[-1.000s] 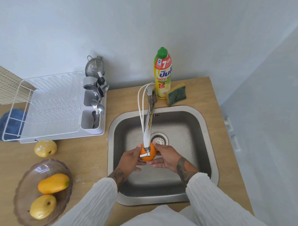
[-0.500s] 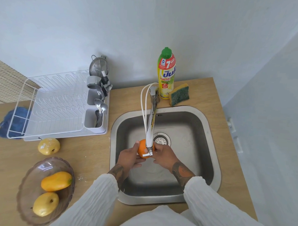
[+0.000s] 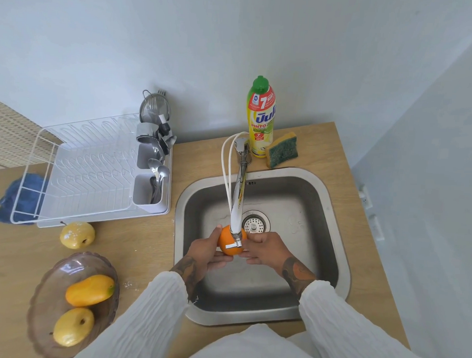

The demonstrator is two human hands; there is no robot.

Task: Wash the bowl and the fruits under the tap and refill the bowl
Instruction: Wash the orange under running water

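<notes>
Change noted: against the earlier pictures we find the orange (image 3: 230, 242) turned a little further into the left hand (image 3: 204, 252), whose thumb now stands up along the fruit's left side; the right hand (image 3: 265, 249) has slid off toward the fruit's right edge. The fruits on the counter and in the bowl lie as before.

Writing: the dish soap bottle (image 3: 260, 117), green cap, yellow body, stands at the counter's (image 3: 151, 245) back edge behind the tap base. We read a large "7" on its red band, "PINTO" lower down, and a small "7" with "NEW" in a red badge; the blue brand word is in a script we cannot read with certainty.

Grip: the left hand cups and grasps the orange from the left and below, fingers curled beneath it. The right hand touches the orange's right side with curled fingertips; whether it truly clasps the fruit we cannot tell. The orange sits directly under the tap (image 3: 238, 203) spout, over the middle of the sink (image 3: 333, 226), just before the drain strainer (image 3: 254, 223).

Other items: brown glass bowl (image 3: 38, 303) at the counter's front left edge, holding a mango (image 3: 89, 290) and a yellow apple (image 3: 73, 326); a second yellow apple (image 3: 77, 234) on the counter between bowl and dish rack (image 3: 92, 167); sponge (image 3: 282, 149) just right of the bottle; blue cloth (image 3: 20, 193) at the left edge.
</notes>
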